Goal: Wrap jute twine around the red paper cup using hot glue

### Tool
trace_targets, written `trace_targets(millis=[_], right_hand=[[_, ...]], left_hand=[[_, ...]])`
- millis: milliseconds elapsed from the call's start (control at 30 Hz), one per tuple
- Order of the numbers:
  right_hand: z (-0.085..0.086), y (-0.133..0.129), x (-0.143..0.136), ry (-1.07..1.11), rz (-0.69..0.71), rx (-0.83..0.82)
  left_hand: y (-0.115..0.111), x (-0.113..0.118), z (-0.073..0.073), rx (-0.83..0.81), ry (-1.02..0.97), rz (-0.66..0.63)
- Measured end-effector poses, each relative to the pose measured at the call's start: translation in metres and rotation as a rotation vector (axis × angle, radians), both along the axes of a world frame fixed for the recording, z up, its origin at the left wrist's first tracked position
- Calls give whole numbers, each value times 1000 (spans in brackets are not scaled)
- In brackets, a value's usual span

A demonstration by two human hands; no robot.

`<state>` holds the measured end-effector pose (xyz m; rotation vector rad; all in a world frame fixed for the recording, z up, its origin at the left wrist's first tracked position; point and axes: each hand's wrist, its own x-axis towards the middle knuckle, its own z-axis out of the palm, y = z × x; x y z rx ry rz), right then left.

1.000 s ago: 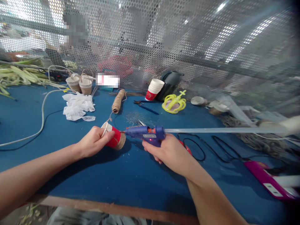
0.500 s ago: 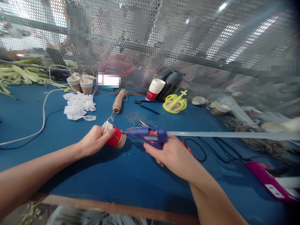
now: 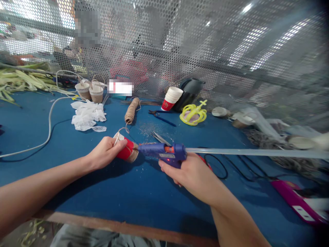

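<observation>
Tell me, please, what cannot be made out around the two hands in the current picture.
All in the head view:
- Gun: handle mostly covered by the right hand.
- Label: too small to read.
- Cup: part of its side covered by the left hand.
- Metal tool: partly behind the gun.
- Glue stick: far end blurred at the right edge.

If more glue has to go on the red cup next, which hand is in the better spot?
Probably the right hand: it already grips the glue gun, which points at the red cup. The left hand is holding that cup.
</observation>
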<state>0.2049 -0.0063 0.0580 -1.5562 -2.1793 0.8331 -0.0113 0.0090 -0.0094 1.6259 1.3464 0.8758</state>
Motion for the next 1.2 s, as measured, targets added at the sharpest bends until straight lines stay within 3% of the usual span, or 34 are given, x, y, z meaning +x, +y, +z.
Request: trace_targets(millis=[267, 800, 1200], right_hand=[[-2, 3, -2, -22, -39, 6], [0, -3, -2, -37, 17, 35], [-5, 9, -3, -16, -90, -73]], left_hand=[[-1, -1, -2, 15, 65, -20], [2, -1, -2, -38, -17, 12], [-5, -1, 1, 184, 194, -104]])
